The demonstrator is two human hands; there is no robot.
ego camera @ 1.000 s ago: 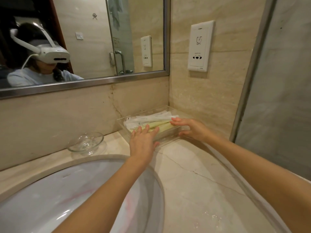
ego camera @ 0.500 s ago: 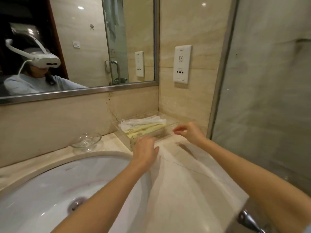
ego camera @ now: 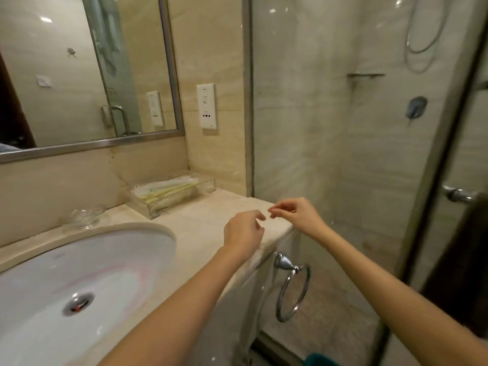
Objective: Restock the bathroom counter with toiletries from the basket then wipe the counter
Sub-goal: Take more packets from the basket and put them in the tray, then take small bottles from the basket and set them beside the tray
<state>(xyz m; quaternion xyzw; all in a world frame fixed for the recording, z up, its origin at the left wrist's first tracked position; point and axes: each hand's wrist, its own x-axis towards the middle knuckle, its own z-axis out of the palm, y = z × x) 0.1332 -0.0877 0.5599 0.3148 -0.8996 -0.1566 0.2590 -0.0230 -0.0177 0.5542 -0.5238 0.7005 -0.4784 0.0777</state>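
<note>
A clear plastic tray [ego camera: 206, 190] stands in the back corner of the beige marble counter [ego camera: 200, 228], filled with wrapped white and yellow toiletry packets [ego camera: 166, 192]. My left hand [ego camera: 244, 232] hovers above the counter's right end, fingers loosely curled, holding nothing. My right hand [ego camera: 295, 215] is just to its right, over the counter's edge, thumb and fingers pinched together with nothing visible between them. Both hands are well apart from the tray. No basket or cloth is clearly in view.
A white sink basin [ego camera: 79, 291] fills the lower left. A small glass dish [ego camera: 84, 216] sits behind it. A chrome towel ring [ego camera: 291, 291] hangs below the counter's right end. The glass shower wall [ego camera: 317, 128] rises right of the counter. Something teal [ego camera: 320, 360] shows at the bottom edge.
Both hands have pulled back from the tray toward the counter's right end. My view has swung right and down, bringing the towel ring and shower into sight.
</note>
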